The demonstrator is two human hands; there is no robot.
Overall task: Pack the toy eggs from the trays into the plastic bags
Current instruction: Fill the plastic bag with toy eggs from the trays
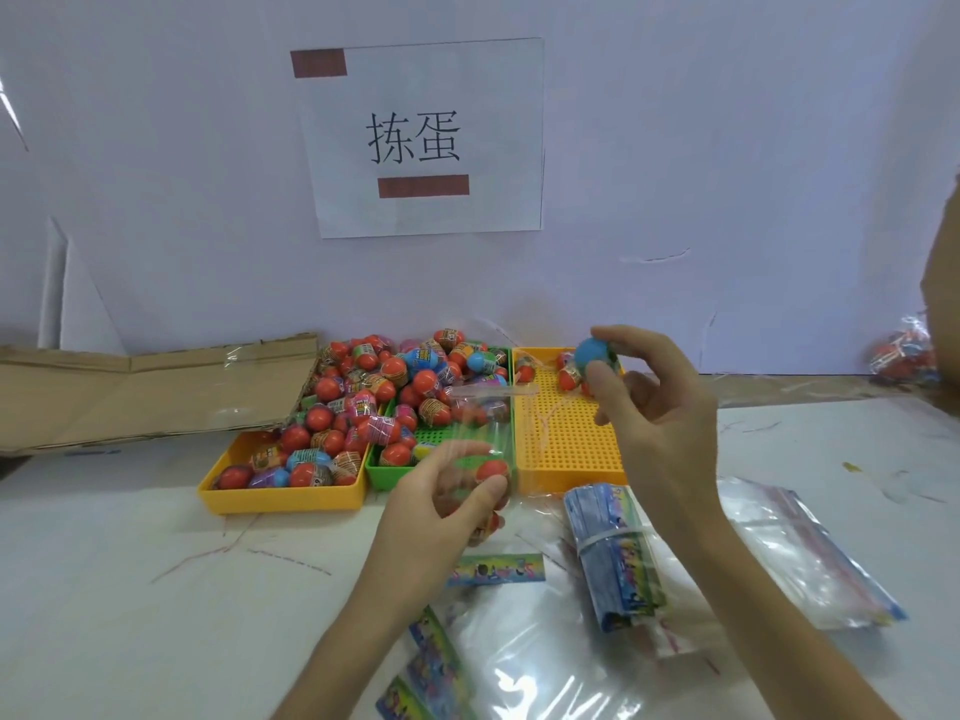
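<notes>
1. The left hand (441,498), at lower centre of the frame, grips a clear plastic bag (483,433) with fingers and thumb curled round its lower part. The bag stands upright in front of the green tray and holds several toy eggs; one red egg (491,469) shows just above the thumb.
2. The right hand (649,402), right of centre, pinches a blue toy egg (592,353) between thumb and fingertips. The egg is held in the air above the far end of the right-hand yellow tray, well apart from the bag's mouth.
3. Three trays sit side by side on the white worktop (130,589). The left yellow tray (280,498) and the green tray (379,467) are heaped with toy eggs (363,397), mostly red, some blue or purple.
4. The right yellow tray (566,433) shows its perforated floor; only a few eggs lie at its far end.
5. A banded bundle of printed cards (613,558) lies just in front of that tray. Flat clear bags (800,558) lie at lower right, and loose printed cards (496,570) lie near the left wrist.
6. Flattened cardboard (145,387) lies at left of the frame. A paper sign (421,137) hangs on the wall above the trays.
7. A filled bag of eggs (901,356) lies at the far right edge.
</notes>
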